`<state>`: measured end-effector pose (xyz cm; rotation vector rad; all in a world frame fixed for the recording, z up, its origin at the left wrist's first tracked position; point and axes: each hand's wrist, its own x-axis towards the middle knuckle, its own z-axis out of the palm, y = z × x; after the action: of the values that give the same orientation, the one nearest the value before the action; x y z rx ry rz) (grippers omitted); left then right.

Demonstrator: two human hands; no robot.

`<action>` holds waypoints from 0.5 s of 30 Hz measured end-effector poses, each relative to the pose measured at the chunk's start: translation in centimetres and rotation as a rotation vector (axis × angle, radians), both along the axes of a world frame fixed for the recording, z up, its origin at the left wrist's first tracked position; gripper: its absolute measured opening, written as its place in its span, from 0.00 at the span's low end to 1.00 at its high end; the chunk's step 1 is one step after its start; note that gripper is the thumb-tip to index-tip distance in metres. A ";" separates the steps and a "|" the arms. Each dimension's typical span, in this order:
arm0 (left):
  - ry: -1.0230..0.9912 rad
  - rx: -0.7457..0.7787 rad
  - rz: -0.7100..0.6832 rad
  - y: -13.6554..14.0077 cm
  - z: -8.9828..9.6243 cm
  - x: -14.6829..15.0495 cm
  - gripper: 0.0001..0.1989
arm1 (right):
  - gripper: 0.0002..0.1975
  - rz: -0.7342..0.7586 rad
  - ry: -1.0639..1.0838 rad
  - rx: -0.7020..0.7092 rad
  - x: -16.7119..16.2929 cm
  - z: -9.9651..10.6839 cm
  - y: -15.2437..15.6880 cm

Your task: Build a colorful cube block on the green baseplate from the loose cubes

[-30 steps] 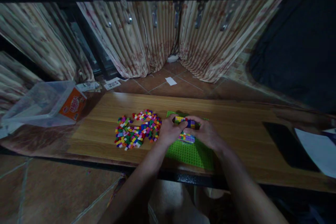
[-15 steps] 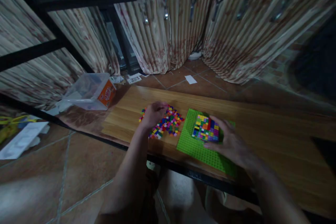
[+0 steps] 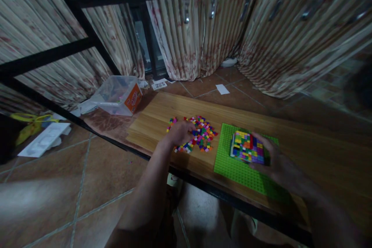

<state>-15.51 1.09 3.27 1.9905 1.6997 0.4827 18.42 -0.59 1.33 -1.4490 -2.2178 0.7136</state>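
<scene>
Clearly, the left hand (image 3: 180,133) is the nearer one to the loose bricks (image 3: 205,131): it is over the heap's left side at the frame's centre, fingers curled and pointing right, with most visible pieces just beyond the fingertips. Whether it pinches one, I cannot tell. Well to the right, the brick block (image 3: 247,147) sits on the green baseplate (image 3: 232,172), looking roughly square, with no clear long axis. The right hand (image 3: 266,155) curves around its right end, thumb and fingers parted; their pressure is unclear.
</scene>
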 end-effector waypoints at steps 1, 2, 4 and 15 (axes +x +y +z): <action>0.034 0.003 0.005 0.0 0.0 0.3 0.12 | 0.41 -0.002 -0.002 -0.002 0.0 0.0 0.0; 0.064 0.004 0.014 0.1 0.1 0.5 0.12 | 0.41 -0.003 -0.003 -0.003 0.1 0.0 0.0; 0.112 0.005 0.026 0.2 0.1 0.7 0.10 | 0.41 -0.005 -0.001 -0.006 0.1 0.1 0.1; 0.140 -0.018 0.058 0.3 0.5 0.9 0.07 | 0.38 -0.042 0.024 -0.015 0.4 0.6 -0.2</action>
<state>-14.61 1.34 3.77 2.0082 1.8439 0.3534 18.84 -0.77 1.94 -1.4819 -2.1624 0.7311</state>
